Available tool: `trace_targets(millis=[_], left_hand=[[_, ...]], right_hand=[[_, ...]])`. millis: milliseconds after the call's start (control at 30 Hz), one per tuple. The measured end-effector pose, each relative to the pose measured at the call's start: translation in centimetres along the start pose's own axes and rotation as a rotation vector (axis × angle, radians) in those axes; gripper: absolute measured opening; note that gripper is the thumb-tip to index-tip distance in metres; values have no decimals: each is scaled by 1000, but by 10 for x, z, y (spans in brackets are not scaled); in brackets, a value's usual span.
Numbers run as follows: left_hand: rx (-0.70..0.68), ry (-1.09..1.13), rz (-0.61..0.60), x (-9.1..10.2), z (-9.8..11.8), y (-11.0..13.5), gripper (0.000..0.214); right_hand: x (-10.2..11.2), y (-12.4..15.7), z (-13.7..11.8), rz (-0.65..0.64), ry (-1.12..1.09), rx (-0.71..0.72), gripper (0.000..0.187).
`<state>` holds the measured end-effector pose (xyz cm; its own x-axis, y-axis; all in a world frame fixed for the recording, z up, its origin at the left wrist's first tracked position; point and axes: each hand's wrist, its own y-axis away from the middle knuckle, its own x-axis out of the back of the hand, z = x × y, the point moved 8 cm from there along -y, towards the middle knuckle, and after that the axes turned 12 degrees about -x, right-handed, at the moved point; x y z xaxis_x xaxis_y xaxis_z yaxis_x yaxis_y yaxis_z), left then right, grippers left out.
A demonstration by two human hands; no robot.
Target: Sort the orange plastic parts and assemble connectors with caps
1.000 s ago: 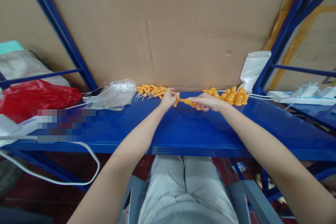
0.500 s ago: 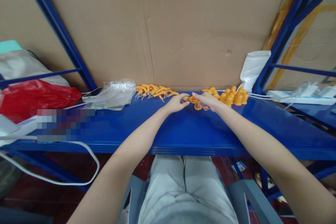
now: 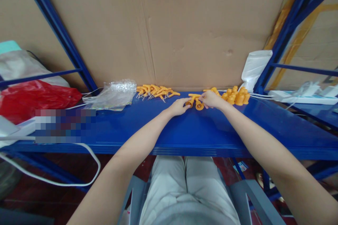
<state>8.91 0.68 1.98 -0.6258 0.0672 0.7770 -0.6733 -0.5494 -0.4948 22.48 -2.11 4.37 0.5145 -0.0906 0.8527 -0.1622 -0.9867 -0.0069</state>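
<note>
Two orange corkscrews lie side by side on the blue table, their round bell openings facing me and their crossbar handles behind. My left hand (image 3: 178,107) has its thumb and fingers around the bell of the left corkscrew (image 3: 189,104). With curled fingers, my right hand (image 3: 212,99) pinches the handle end of the right corkscrew (image 3: 199,104); its fingertips are partly hidden. Left of my hands, several orange handles with metal spirals (image 3: 155,91) form a loose pile. Beyond my right hand stand several orange bell-shaped bodies (image 3: 239,96), with more orange pieces (image 3: 215,90) partly behind the hand.
The blue table (image 3: 195,133) backs onto a cardboard panel (image 3: 198,31). Clear plastic bags (image 3: 116,95) and a red bag (image 3: 39,96) lie to the left. A white pouch (image 3: 256,68) leans at the right post, near a power strip (image 3: 303,97) and cables.
The left corkscrew has come down and now lies beside the other, bell toward me. My left hand has shifted slightly lower; my right hand has moved a little right, off the bells.
</note>
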Motion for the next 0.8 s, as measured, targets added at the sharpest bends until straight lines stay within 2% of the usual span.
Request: trace_targets(millis=[67,167,300,533,667,800], left_hand=[[-4,-87,-7,1,2,-1,33],[14,-184,-28,3,3,-1,30],[44,-224,-47,2,6,0,32],[-26,-191,-69,-2,15,0,34],[-41,-198,-102,-4,14,1,39],[-68,-205,-128,-9,13,1,42]], right_hand=[[6,-2,3,17,99,-10,30],[4,0,4,-64,200,17,28],[-6,5,4,-171,284,41,44],[-11,4,3,-178,288,46,55],[-13,1,7,-241,311,84,44],[-7,-4,9,-145,350,69,32]])
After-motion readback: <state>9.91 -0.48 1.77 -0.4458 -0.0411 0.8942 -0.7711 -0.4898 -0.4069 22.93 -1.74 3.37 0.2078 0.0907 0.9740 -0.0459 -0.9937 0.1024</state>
